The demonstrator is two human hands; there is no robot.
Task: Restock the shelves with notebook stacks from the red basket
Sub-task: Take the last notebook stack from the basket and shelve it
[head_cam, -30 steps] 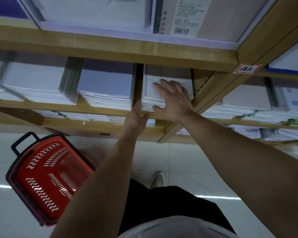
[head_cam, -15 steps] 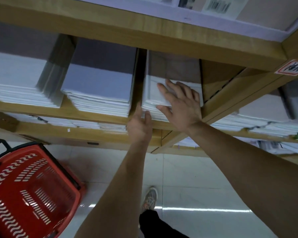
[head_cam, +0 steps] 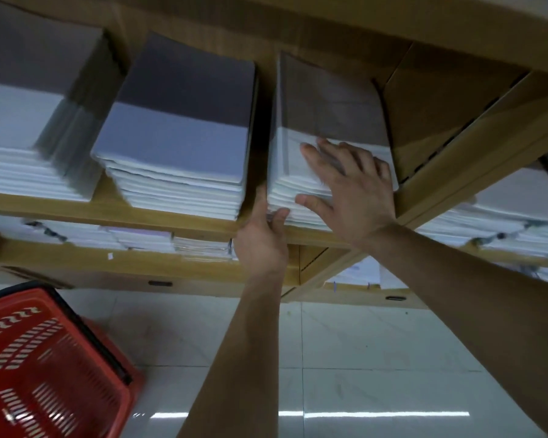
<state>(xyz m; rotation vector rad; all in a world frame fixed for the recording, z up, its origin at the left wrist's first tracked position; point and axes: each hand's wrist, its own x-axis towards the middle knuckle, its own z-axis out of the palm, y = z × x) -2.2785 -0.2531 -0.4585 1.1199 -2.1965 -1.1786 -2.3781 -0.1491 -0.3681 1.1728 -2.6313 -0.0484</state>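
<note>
A white notebook stack sits at the right end of the wooden shelf, beside the upright divider. My right hand lies flat on top of this stack, fingers spread, thumb against its front edge. My left hand touches the stack's lower left front corner, with fingers reaching into the gap beside it. The red basket stands on the floor at the lower left; its inside shows only red mesh.
Two more notebook stacks fill the same shelf to the left. Lower shelves hold more paper goods. A second shelf unit angles away on the right. Pale floor tiles lie below.
The view has moved closer to the shelf and the basket has slid toward the lower left of the picture. Both hands stay on the right-hand stack, the left hand slightly higher against its corner.
</note>
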